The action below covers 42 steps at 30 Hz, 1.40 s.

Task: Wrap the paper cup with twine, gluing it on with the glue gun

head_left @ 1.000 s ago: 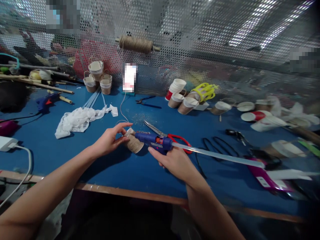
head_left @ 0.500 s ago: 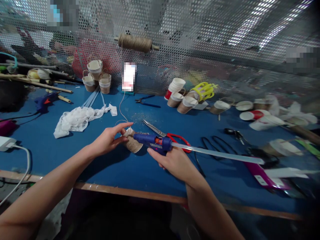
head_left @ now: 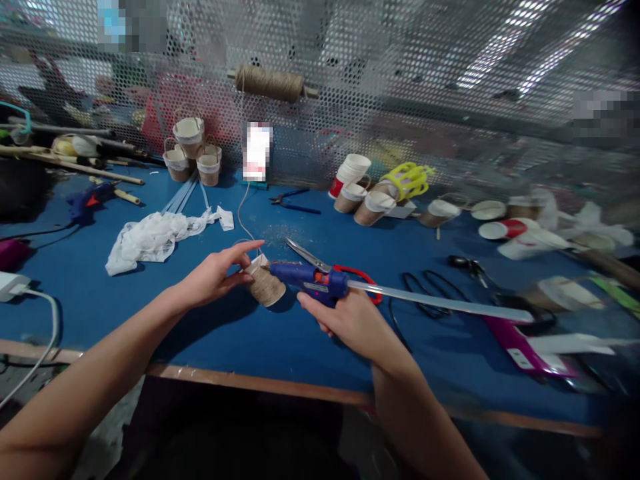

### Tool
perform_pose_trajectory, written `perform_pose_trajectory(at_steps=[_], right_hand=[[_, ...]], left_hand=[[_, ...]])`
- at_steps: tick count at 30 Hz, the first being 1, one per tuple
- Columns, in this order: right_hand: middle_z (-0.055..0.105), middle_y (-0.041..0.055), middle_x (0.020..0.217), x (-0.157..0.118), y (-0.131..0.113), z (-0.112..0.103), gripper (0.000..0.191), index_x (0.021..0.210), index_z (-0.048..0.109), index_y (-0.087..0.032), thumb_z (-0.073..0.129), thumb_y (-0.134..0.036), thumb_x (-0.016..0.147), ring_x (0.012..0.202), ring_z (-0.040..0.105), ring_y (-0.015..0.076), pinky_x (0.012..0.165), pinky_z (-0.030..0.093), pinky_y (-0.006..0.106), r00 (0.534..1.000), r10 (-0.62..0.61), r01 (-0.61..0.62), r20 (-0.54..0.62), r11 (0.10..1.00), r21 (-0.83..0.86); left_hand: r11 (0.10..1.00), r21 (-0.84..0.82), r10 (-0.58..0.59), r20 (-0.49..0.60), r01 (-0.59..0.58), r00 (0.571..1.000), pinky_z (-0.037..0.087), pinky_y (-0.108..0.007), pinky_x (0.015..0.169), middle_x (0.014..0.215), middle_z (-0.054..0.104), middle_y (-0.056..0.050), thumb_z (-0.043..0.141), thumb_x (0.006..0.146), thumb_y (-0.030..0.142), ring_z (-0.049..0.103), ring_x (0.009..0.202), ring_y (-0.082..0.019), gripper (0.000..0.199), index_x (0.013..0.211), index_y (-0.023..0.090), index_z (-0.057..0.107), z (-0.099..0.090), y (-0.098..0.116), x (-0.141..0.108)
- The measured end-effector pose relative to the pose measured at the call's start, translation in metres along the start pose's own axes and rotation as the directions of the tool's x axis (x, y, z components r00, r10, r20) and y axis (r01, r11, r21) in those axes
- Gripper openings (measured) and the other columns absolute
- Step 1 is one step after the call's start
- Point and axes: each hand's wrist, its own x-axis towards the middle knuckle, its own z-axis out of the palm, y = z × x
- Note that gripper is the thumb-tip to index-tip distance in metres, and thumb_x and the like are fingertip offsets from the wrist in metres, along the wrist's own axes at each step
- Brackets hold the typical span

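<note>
A small paper cup wrapped in brown twine [head_left: 269, 285] lies tilted on the blue table, its bottom end toward the right. My left hand [head_left: 220, 275] grips its left end between thumb and fingers, with the index finger stretched out above it. In my right hand [head_left: 353, 317] is a blue hot glue gun [head_left: 313, 280], its nozzle close to the cup's upper right side; whether they touch I cannot tell. A long clear glue stick [head_left: 440, 301] sticks out of the gun's back. Twine runs from the cup up to a spool [head_left: 270, 83] on the mesh.
Scissors with red handles [head_left: 357, 277] lie behind the glue gun, and pliers [head_left: 295, 201] farther back. White lace [head_left: 150, 240] and another glue gun [head_left: 90, 200] are at left. Several twine-wrapped cups [head_left: 375, 208] stand along the mesh panel. A purple power strip [head_left: 520, 347] lies at right.
The glue gun's nozzle has shifted slightly right along the cup, and the back end of its glue stick has risen a little. My left hand keeps its hold on the cup.
</note>
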Motion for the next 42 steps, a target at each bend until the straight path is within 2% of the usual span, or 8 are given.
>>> perform_pose_trajectory(at_steps=[7, 13, 22, 31, 37, 42], right_hand=[[0.047, -0.0054, 0.039, 0.0022, 0.0025, 0.0000, 0.023, 0.062, 0.050, -0.018, 0.053, -0.036, 0.077, 0.034, 0.048, 0.0095, 0.038, 0.039, 0.022, 0.999, 0.047, -0.047, -0.018, 0.999, 0.023], [0.048, -0.0049, 0.040, 0.0009, 0.0002, -0.0001, 0.024, 0.059, 0.048, -0.019, 0.054, -0.035, 0.077, 0.036, 0.049, 0.0090, 0.039, 0.039, 0.021, 1.000, 0.019, -0.020, 0.016, 0.999, 0.033], [0.048, -0.0053, 0.041, 0.0001, 0.0004, 0.0020, 0.022, 0.063, 0.051, -0.018, 0.053, -0.036, 0.076, 0.036, 0.049, 0.0092, 0.039, 0.040, 0.021, 0.999, 0.034, -0.034, -0.003, 0.999, 0.028], [0.050, -0.0034, 0.038, -0.0032, -0.0015, 0.0057, 0.034, 0.049, 0.046, -0.020, 0.054, -0.038, 0.076, 0.035, 0.050, 0.0099, 0.040, 0.039, 0.023, 0.998, 0.054, -0.052, 0.026, 0.996, -0.077], [0.048, -0.0049, 0.042, 0.0013, 0.0010, 0.0008, 0.023, 0.061, 0.049, -0.019, 0.053, -0.035, 0.077, 0.036, 0.048, 0.0090, 0.038, 0.039, 0.021, 0.999, 0.048, -0.049, 0.013, 0.998, 0.037], [0.047, -0.0053, 0.041, 0.0040, 0.0032, -0.0007, 0.020, 0.068, 0.051, -0.018, 0.052, -0.036, 0.077, 0.035, 0.047, 0.0093, 0.037, 0.038, 0.022, 0.997, 0.074, -0.074, 0.002, 0.996, 0.045]], left_hand=[[1.000, 0.024, 0.013, -0.027, -0.012, 1.000, 0.046, -0.032, 0.080, 0.082, 0.061, -0.004, 0.051, 0.081, 0.017, 0.058, 0.086, -0.016, 0.050, 0.128, 0.016, 0.035, 0.0004, -0.0018, 0.0001], [1.000, 0.023, 0.017, -0.013, -0.017, 1.000, 0.046, -0.032, 0.079, 0.083, 0.062, -0.005, 0.051, 0.081, 0.016, 0.059, 0.086, -0.016, 0.051, 0.129, 0.013, 0.034, 0.0000, -0.0017, 0.0001], [1.000, 0.016, 0.025, -0.019, -0.025, 1.000, 0.046, -0.032, 0.079, 0.083, 0.061, -0.005, 0.051, 0.082, 0.017, 0.058, 0.083, -0.015, 0.051, 0.129, 0.013, 0.034, 0.0002, -0.0019, 0.0000], [0.999, 0.029, 0.021, 0.000, -0.021, 1.000, 0.046, -0.033, 0.079, 0.082, 0.061, -0.004, 0.050, 0.082, 0.017, 0.058, 0.081, -0.015, 0.050, 0.129, 0.012, 0.034, -0.0001, -0.0020, 0.0006], [1.000, 0.027, 0.000, 0.011, 0.000, 1.000, 0.046, -0.032, 0.078, 0.085, 0.061, -0.005, 0.050, 0.082, 0.017, 0.057, 0.081, -0.015, 0.050, 0.130, 0.014, 0.034, -0.0003, 0.0005, 0.0004], [0.999, 0.045, -0.024, 0.021, 0.023, 0.999, 0.045, -0.034, 0.080, 0.087, 0.061, -0.006, 0.050, 0.082, 0.016, 0.057, 0.083, -0.016, 0.049, 0.129, 0.013, 0.035, -0.0007, 0.0017, 0.0006]])
